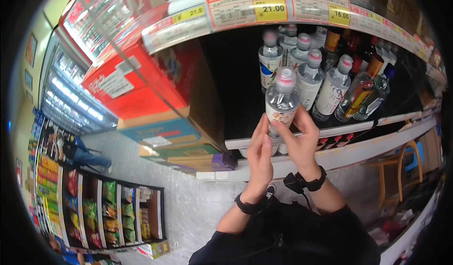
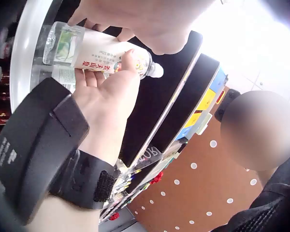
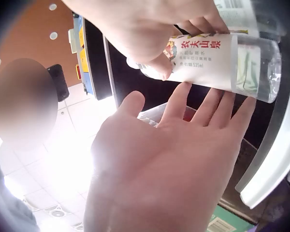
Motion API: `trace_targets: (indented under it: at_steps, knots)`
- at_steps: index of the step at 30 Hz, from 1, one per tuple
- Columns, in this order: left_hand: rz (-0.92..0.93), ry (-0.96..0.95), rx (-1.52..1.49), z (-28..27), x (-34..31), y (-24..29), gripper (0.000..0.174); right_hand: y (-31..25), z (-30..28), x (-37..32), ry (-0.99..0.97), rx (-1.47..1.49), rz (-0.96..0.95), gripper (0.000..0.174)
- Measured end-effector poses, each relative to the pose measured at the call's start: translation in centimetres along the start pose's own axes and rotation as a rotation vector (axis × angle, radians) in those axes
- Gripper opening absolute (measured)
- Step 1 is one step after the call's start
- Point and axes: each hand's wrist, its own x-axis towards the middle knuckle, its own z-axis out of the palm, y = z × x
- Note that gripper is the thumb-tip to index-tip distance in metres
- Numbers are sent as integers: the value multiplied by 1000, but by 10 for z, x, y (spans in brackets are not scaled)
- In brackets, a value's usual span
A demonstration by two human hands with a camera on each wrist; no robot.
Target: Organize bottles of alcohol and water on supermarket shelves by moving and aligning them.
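Note:
In front of the shelf edge, a clear water bottle [image 1: 285,95] stands tilted, cap up, with a white label and red Chinese lettering. My right hand [image 1: 304,133] holds it, thumb across the label and fingers round the far side; the right wrist view shows the same thumb [image 3: 160,67] near the neck end. Straight fingers of my left hand [image 1: 259,159] touch the bottle's other side; its palm [image 3: 164,164] faces the camera in the right wrist view. Similar water bottles [image 1: 309,83] stand just behind on the black shelf [image 1: 236,95].
Darker glass bottles [image 1: 361,92] stand at the shelf's right. Price tags [image 1: 247,8] line the shelf edge above. Left of the shelf are stacked cartons [image 1: 160,133] under a red box [image 1: 137,83]. A snack rack [image 1: 111,208] and a wooden chair [image 1: 401,170] stand farther out.

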Motion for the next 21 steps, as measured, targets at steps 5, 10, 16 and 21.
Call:
trace_targets:
  at_steps: [5,10,16,21]
  knots:
    - [-56,-57,57,-7,20,-13,68,12,1,13,32,7,19,62]
    - [-143,-39,-28,-2,28,-22,66,31,2,15,88,-116,34,63]
    - [-252,74,-165,9,27,-4,62,10,-11,2,-63,-331,46,76]
    - [-417,34,-179,23,19,21,78,-7,-16,-31,-253,-406,69,93]
